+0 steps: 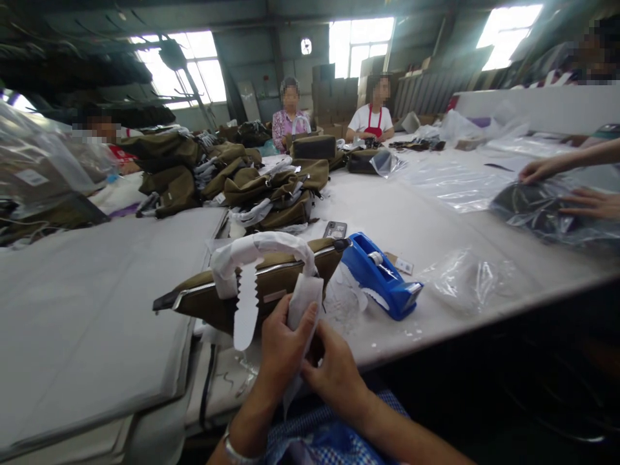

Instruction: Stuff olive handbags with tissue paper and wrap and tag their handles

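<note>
An olive handbag (290, 278) with a silver zipper lies before me on the table. White wrapping covers its arched handle (278, 242), and a white strip with a scalloped edge (247, 310) hangs down over its front. Just at the bag's near side, my left hand (285, 336) is closed on a length of white wrapping paper (305, 294), thumb on top. My right hand (336, 368) is closed around the lower part of the same paper, its fingertips partly hidden. Whether something lies inside the paper I cannot tell.
A blue tape dispenser (382, 278) stands right of the bag, near a phone (335, 229). More olive bags (271, 187) are piled behind. Flat white sheets (97, 310) are stacked at left. On the right, a co-worker's hands (547, 169) press a plastic-wrapped item (533, 206).
</note>
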{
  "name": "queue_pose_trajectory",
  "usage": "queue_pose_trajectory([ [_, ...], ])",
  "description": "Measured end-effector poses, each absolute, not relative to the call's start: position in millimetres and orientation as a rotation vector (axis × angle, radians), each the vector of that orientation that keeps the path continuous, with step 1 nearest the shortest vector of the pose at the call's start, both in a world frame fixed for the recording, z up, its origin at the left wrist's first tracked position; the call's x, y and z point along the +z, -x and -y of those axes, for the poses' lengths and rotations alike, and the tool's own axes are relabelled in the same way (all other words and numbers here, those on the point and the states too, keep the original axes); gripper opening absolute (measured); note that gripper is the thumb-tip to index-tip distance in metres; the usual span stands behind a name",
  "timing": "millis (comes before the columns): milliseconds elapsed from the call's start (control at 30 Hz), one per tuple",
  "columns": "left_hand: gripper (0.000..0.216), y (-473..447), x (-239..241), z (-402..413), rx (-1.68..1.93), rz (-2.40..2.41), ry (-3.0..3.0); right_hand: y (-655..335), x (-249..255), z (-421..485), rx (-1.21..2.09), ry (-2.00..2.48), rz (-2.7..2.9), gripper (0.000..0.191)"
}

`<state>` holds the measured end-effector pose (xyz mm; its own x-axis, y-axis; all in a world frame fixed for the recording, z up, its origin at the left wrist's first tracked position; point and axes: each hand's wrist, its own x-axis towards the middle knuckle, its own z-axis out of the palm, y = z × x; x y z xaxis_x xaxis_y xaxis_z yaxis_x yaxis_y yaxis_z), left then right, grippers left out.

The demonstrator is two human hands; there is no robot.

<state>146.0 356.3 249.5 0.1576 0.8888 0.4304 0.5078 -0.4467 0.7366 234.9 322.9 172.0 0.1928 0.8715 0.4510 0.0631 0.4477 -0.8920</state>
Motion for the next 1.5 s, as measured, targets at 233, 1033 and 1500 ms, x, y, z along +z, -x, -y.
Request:
queue_pose_trajectory([
  [233,0.037,-148,245,-358,1.241,-1.446,-2.127,-243,178,-294,0.86,0.79,1.295,0.015],
  [1033,0.055,-89,217,-330,1.076,-1.273,-1.713,-313,196,-309,0.381,1.04,1.377,0.022],
  [1500,0.059,-81,218,-339,1.012,-1.32,-1.783,-451,183,-342,0.681,1.351,0.956,0.046],
])
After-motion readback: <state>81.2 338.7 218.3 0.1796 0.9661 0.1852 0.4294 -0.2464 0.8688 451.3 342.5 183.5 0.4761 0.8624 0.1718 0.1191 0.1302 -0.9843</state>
